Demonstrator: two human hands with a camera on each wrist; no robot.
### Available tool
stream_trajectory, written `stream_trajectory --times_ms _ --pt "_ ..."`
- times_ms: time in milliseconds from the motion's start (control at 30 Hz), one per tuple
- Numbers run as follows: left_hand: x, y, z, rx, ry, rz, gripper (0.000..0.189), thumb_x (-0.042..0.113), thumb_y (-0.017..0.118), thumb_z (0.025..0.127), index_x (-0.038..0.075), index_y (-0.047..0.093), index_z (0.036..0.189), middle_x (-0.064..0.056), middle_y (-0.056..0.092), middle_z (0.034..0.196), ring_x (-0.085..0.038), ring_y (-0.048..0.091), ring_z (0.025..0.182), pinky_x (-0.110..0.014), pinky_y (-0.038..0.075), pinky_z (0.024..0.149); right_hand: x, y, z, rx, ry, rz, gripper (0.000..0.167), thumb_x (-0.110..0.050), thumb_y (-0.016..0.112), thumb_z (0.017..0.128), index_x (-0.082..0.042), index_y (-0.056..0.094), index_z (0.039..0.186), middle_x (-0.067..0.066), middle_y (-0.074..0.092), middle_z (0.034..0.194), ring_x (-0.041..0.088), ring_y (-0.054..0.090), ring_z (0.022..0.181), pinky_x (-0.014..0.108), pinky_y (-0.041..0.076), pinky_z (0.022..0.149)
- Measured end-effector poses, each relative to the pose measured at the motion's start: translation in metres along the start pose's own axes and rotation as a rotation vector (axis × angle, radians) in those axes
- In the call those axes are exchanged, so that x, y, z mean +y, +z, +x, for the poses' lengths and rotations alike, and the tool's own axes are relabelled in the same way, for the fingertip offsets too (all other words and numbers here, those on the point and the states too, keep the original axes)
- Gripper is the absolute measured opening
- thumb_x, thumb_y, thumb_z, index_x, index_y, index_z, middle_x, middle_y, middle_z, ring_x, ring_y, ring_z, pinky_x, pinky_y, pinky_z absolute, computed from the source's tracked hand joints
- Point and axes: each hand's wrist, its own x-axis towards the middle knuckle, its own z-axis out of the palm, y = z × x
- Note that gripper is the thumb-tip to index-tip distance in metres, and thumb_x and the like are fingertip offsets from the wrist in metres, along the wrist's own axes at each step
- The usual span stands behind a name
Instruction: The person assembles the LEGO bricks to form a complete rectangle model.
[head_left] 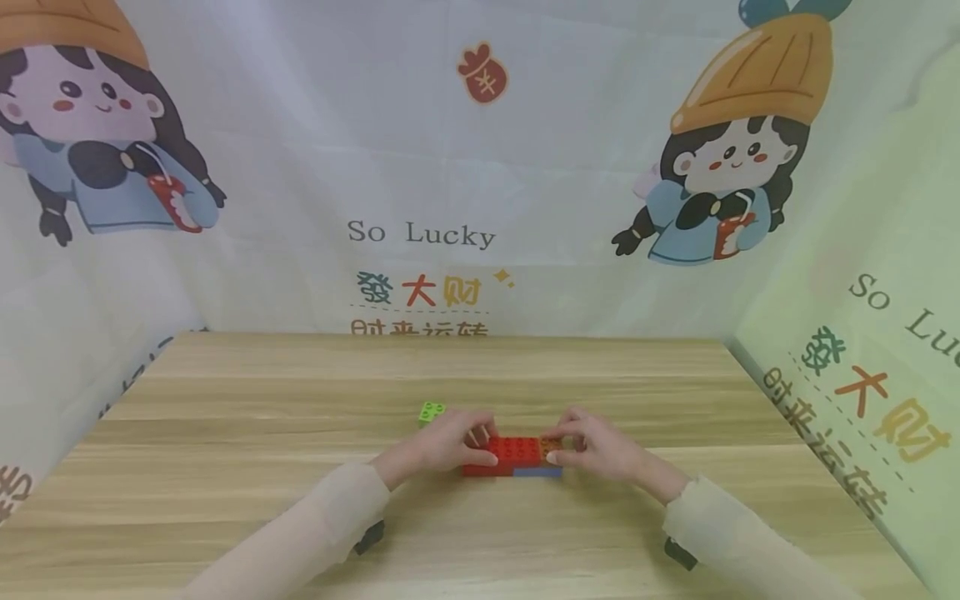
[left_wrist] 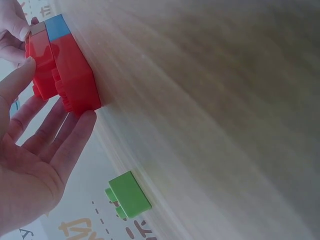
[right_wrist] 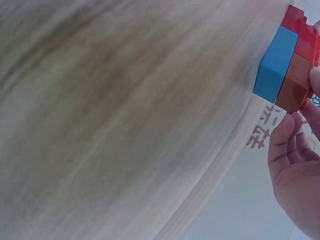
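- A green brick [head_left: 431, 412] sits alone on the table [head_left: 225, 467], just behind and left of the left hand [head_left: 442, 446], not touched by anything. In the left wrist view it [left_wrist: 127, 195] lies well apart from the stack.
- The left hand rests at the left end of the stack [head_left: 512, 457]. Its fingers [left_wrist: 55, 135] are nearly straight and spread, tips against the red end face, and the thumb lies on the studded top. It steadies rather than clamps.
- The stack lies mid-table near the front edge, between the two hands. Red bricks [left_wrist: 67, 70] make up most of it, with a blue brick [head_left: 537, 472] in the bottom layer at the right and an orange brick [right_wrist: 294, 82] on top of the blue one.
- It looks like hard, light, stiff plastic, smooth on the sides and so a little slippery. The studs should grip best, and the joints may pop if it is twisted. Opposite end faces or long sides seem the safest hold.
- The right hand [head_left: 592, 446] is at the right end, fingers [right_wrist: 282, 145] curled to the orange brick, seemingly pinching it from above and from the end. How firmly, I cannot tell.
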Motion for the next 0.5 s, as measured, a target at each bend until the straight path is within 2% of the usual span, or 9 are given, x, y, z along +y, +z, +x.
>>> stream_trajectory --times_ms 267,500 --pt "-0.002 0.001 0.001 -0.005 -0.005 -0.005 0.020 0.020 0.068 0.078 0.012 0.056 0.090 0.000 0.061 0.084 -0.014 0.058 0.080 -0.024 0.046 0.068 -0.004 -0.001 0.001 0.005 -0.025 -0.020 0.035 -0.031 0.063 0.081 -0.007 0.062 0.108 -0.006 0.047 0.089 0.010 0.041 0.067 0.024 0.039 0.055" --pt "-0.002 0.000 0.001 -0.002 -0.007 -0.004 0.020 0.021 0.068 0.078 0.012 0.055 0.090 0.000 0.061 0.084 -0.014 0.058 0.080 -0.024 0.046 0.067 -0.010 0.002 0.006 0.069 -0.086 -0.048 0.031 -0.029 0.067 0.078 -0.008 0.065 0.102 -0.005 0.049 0.085 0.009 0.041 0.063 0.022 0.037 0.052"
